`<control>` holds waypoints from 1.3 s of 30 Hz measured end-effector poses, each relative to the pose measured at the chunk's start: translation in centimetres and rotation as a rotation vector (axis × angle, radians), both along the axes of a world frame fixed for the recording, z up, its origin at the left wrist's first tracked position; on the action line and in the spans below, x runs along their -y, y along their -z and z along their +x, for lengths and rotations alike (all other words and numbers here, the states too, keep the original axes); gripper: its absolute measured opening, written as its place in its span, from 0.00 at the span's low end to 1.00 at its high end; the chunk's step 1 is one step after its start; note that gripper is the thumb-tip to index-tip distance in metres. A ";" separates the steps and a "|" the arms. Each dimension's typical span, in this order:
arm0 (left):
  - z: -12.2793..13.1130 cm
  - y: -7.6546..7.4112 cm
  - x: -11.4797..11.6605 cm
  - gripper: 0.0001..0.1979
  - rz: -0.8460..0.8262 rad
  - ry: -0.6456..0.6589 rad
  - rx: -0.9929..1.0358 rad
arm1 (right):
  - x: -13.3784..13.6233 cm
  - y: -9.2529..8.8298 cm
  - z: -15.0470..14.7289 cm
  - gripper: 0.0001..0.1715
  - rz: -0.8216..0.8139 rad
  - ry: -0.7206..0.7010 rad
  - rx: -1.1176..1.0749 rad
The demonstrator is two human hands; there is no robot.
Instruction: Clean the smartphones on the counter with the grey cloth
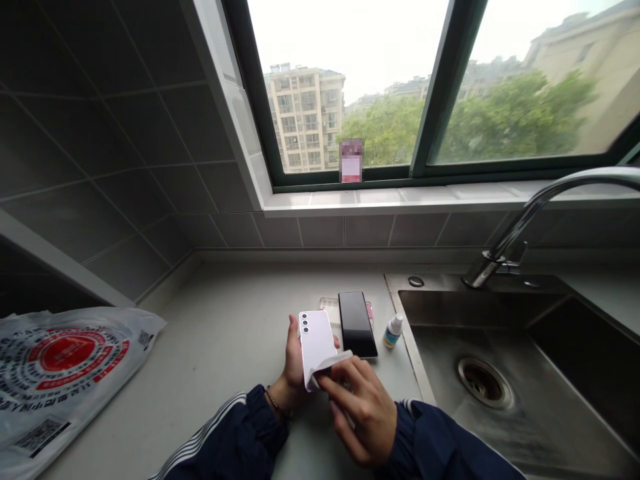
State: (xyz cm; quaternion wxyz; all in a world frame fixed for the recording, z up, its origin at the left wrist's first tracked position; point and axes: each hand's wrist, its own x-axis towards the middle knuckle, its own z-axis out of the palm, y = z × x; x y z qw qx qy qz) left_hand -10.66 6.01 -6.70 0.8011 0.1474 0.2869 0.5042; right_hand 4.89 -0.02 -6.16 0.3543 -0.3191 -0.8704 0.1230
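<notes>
A pale lilac smartphone rests in my left hand, its back with three camera lenses facing up. Thumb and fingers of that hand grip its two long sides. My right hand pinches a thin white cloth against the lower end of the phone's back. Just beyond the hands lies a second, black-screened phone, face up on the counter. Partly under it are clear phone cases, mostly covered. Right of the black phone stands a small white-capped bottle with a blue and yellow label.
A steel sink with a curved chrome faucet takes up the right side. On the left, a printed white plastic bag lies on the pale counter. Behind are a tiled wall and a window ledge.
</notes>
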 end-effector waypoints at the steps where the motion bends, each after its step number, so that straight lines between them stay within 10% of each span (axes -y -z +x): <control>1: 0.0 0.0 0.0 0.38 0.008 0.005 0.003 | 0.0 0.0 0.1 0.30 -0.007 -0.035 -0.013; 28: 0.5 0.1 0.4 0.34 -0.077 -0.028 0.005 | -0.7 3.2 -1.5 0.20 0.246 -0.021 -0.011; 34: 0.4 0.1 0.0 0.33 -0.001 -0.200 -0.084 | -1.1 2.8 -0.9 0.17 0.234 0.065 -0.079; 39: 0.2 0.2 0.2 0.39 -0.105 -0.034 -0.084 | -0.6 2.9 -1.5 0.20 0.199 -0.008 -0.039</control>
